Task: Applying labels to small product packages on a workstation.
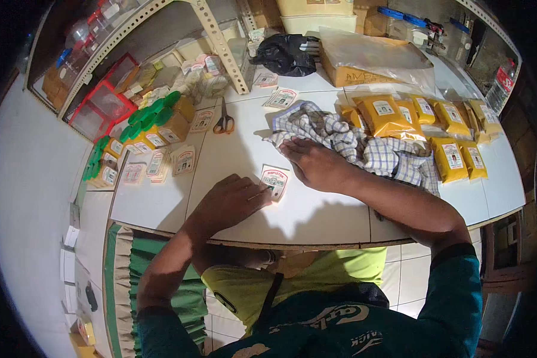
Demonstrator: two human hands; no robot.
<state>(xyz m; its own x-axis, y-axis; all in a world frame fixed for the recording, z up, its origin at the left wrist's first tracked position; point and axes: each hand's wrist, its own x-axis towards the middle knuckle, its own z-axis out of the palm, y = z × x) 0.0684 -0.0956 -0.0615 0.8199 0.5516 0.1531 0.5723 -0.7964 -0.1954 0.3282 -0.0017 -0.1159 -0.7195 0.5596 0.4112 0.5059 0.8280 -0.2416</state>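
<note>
A small stack of printed paper labels (275,181) lies on the tiled table in front of me. The fingertips of my left hand (232,201) close on its lower left edge. To the right, my right hand (315,165) lies palm down, its fingers resting on the left edge of a crumpled blue-and-white checked cloth (340,129). Nothing shows in its grasp, and its palm is hidden. Beyond the cloth are clear plastic packs of yellow-orange powder (380,114), each bearing a label.
Orange-handled scissors (224,121) lie behind my left hand. Label piles (184,160) and green-lidded jars (147,123) stand left. At the back are a black plastic bag (286,56), a cardboard box (362,74) under plastic sheeting and a perforated metal shelf post (221,47).
</note>
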